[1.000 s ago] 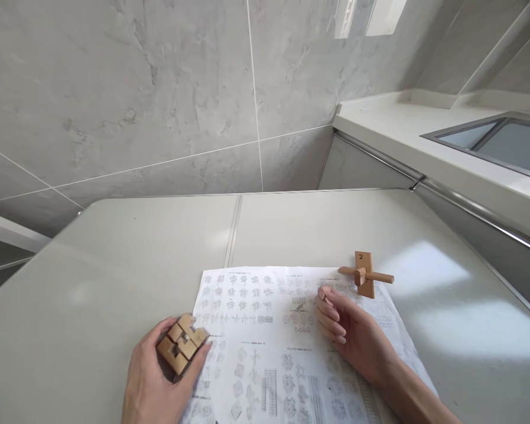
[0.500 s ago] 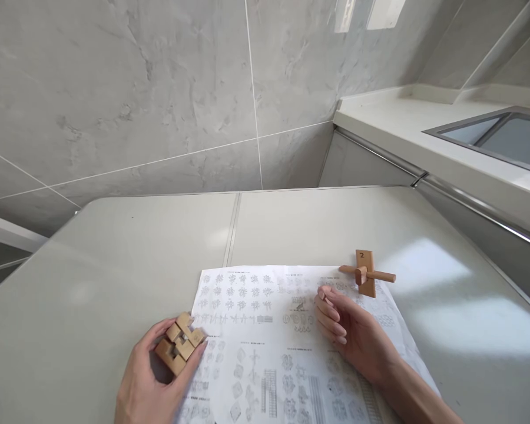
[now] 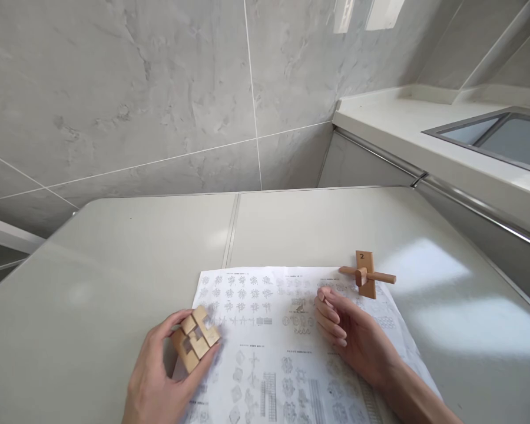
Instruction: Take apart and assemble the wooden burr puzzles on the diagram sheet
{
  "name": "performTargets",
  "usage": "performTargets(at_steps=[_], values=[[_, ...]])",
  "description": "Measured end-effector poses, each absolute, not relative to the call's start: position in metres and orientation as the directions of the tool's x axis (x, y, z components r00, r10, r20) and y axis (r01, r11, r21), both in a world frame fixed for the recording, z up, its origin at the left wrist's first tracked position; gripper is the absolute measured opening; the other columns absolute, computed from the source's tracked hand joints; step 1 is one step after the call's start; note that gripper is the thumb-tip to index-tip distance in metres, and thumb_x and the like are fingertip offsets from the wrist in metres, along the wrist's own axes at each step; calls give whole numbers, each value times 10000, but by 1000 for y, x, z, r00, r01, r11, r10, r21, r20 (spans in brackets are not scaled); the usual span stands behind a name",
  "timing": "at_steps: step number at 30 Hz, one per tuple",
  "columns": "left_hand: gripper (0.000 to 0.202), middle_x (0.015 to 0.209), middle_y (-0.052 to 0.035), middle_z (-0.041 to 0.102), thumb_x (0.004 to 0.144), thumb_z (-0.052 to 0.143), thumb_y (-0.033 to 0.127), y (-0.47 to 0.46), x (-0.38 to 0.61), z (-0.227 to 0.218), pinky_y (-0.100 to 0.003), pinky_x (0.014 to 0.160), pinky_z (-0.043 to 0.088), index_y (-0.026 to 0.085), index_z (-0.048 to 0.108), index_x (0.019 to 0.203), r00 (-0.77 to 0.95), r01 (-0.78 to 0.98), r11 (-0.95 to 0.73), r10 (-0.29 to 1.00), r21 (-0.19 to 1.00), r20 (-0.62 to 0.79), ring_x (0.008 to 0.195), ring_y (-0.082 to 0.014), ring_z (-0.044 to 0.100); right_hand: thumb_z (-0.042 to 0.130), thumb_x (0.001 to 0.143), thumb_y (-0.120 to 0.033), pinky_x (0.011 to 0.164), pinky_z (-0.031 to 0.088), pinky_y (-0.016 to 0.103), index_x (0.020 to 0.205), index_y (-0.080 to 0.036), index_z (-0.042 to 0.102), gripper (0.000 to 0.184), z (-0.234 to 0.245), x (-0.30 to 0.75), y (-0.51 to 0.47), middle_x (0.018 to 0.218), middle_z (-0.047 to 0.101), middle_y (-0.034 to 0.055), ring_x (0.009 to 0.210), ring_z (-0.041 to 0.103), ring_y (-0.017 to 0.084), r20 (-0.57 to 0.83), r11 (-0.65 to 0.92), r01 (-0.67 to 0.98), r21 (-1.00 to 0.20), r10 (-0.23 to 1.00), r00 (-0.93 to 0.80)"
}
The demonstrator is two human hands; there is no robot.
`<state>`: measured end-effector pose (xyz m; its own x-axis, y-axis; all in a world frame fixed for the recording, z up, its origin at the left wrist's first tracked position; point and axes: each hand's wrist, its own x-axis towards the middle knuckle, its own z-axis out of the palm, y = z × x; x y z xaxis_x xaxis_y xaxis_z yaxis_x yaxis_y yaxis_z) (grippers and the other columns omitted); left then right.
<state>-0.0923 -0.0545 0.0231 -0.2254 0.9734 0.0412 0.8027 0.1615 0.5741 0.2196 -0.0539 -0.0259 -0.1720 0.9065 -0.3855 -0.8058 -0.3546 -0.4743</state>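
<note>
My left hand point(image 3: 156, 365) grips a wooden interlocking puzzle block point(image 3: 197, 338) between thumb and fingers. Its notched pieces form a roughly cubic shape with gaps on the face towards me, tilted over the left edge of a printed sheet point(image 3: 247, 335). The fingers behind it are partly hidden. On the right side of the sheet rests my right hand point(image 3: 353, 330), side down, its fingers curled in and the thumb against the index finger. I see nothing held in it. Just beyond lies a wooden cross-shaped puzzle point(image 3: 367, 275) marked "2", at the sheet's far right corner.
The sheet, covered in small puzzle diagrams, lies on a pale table point(image 3: 128, 265) with a seam point(image 3: 231, 232) across it. A grey tiled wall point(image 3: 159, 88) stands behind. At the right is a white counter point(image 3: 388, 115) with an inset sink point(image 3: 503, 135).
My left hand has moved a little right, carrying the wooden puzzle block further over the sheet and turning it slightly. The right hand and the cross-shaped puzzle stay where they were.
</note>
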Motion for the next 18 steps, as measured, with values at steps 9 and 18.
performTargets(at_steps=[9,18], values=[[584,1312,-40,703,934,830,406,-22,-53,9,-430,888,660,391,525,1432,364,682,-349,924,642,115,1118,-295,745,851,950,-326,473,352,197,818,-178,668,270,-27,220,-53,692,453,-67,516,293,69,-387,-355,-801,-482,907,-168],[776,1308,-26,680,872,921,252,-9,-20,-5,-446,964,628,393,454,1475,643,538,-473,765,698,22,1168,-282,687,871,925,-360,469,296,206,839,-183,655,292,-27,220,-52,680,467,-69,505,295,65,-387,-360,-785,-504,907,-167]])
